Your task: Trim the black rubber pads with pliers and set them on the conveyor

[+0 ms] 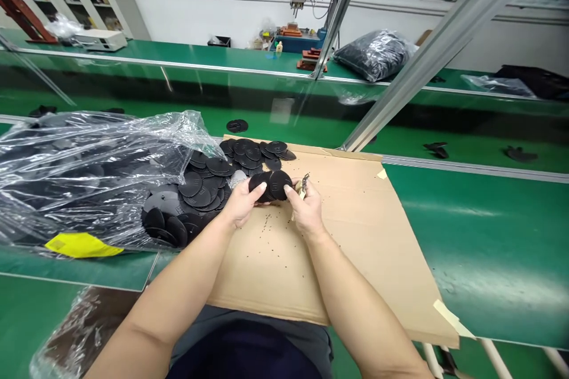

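Note:
Several round black discs (269, 185) are fanned out between my two hands above the cardboard sheet (368, 237). My left hand (242, 201) is closed on their left side, thumb on top. My right hand (306, 207) pinches the right edge of the discs and also has a small metal cutter-like tool (303, 185) in its fingers. Behind and left of my hands lies a pile of black discs (202, 189), spilling out of a clear plastic bag (98, 160). Tiny dark scraps (267, 225) are scattered on the cardboard below my hands.
A metal post (400, 83) rises at the cardboard's back right corner. One disc (237, 125) lies behind the pile, and dark pieces (438, 150) lie at the right. A yellow label (83, 245) is on the bag. A stuffed plastic bag (376, 54) sits on the rear bench.

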A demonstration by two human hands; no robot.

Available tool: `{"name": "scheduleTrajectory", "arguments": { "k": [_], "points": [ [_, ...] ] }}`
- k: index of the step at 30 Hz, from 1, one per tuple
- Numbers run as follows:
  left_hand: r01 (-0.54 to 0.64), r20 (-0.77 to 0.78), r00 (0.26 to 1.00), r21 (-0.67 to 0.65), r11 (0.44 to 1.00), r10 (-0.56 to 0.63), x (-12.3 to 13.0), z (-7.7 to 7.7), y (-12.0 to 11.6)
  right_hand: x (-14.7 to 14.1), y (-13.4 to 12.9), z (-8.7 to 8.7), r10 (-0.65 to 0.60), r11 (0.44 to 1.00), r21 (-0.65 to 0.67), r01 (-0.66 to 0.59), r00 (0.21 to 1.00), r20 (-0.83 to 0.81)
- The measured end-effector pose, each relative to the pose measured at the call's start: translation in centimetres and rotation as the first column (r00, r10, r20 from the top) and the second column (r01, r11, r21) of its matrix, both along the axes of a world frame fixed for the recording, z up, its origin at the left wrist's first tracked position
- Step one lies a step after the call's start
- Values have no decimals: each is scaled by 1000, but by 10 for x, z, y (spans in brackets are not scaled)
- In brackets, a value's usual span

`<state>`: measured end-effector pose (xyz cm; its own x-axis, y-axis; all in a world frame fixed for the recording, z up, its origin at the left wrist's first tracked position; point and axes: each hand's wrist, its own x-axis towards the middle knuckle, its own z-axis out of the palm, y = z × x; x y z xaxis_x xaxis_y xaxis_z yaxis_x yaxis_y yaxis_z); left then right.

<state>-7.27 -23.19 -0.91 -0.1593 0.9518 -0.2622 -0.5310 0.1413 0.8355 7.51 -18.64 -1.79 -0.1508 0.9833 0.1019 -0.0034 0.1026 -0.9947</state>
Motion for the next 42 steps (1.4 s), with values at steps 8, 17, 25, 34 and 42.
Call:
{"name": "scheduleTrajectory", "arguments": {
  "k": [8, 17, 25, 34, 42],
  "points": [
    [44, -75, 996, 46, 998, -40, 0, -4, -1, 0, -4, -2, 38, 995, 84, -49, 991, 132],
    [-43, -206, 977, 76, 996, 58, 1, -9, -1, 1, -5, 1, 102, 992, 59, -115, 975, 198],
    [31, -210, 978, 103, 994, -9, 0, -7, -3, 5, 1, -4, 232, 972, -11, -234, 958, 167],
    [46, -269, 963, 115, 992, -13, 1, -10, -4, 7, 1, -7, 246, 967, -90, -238, 964, 99],
    [39, -209, 978, 99, 994, -18, 4, -12, -3, 3, 0, -4, 212, 968, -136, -211, 977, -9]
  ]
}}
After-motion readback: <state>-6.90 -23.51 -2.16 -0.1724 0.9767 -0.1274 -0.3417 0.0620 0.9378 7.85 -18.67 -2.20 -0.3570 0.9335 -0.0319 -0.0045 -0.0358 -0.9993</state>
